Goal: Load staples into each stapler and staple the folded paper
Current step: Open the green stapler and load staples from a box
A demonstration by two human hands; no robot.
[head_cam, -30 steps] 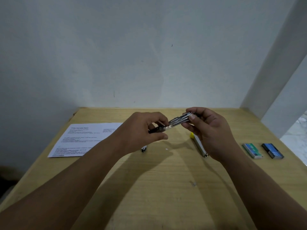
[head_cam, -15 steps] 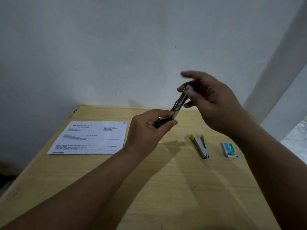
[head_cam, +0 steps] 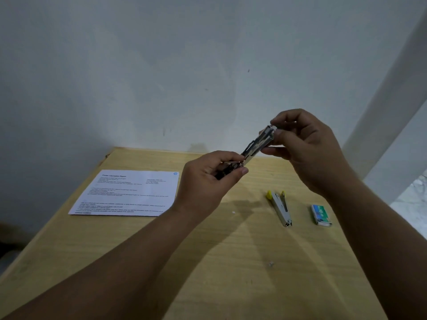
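I hold a small black and silver stapler [head_cam: 255, 146] in the air above the wooden table [head_cam: 208, 262], swung open at its hinge. My left hand [head_cam: 208, 181] grips its dark base end. My right hand [head_cam: 305, 146] pinches the raised metal arm near its tip. A second stapler with yellow ends [head_cam: 280, 207] lies flat on the table under my right wrist. A green staple box [head_cam: 320, 214] lies just right of it. The printed paper sheet [head_cam: 129, 192] rests flat at the left.
A white wall rises right behind the table's far edge. A white pillar [head_cam: 392, 100] stands at the right. Small white and metal bits [head_cam: 270, 264] lie on the wood. The table's left edge drops to a dark floor.
The stapler went from held level and shut to swung open, my right hand lifting its metal arm up and right. My head view shifted; a dark blue box at the right is out of sight.
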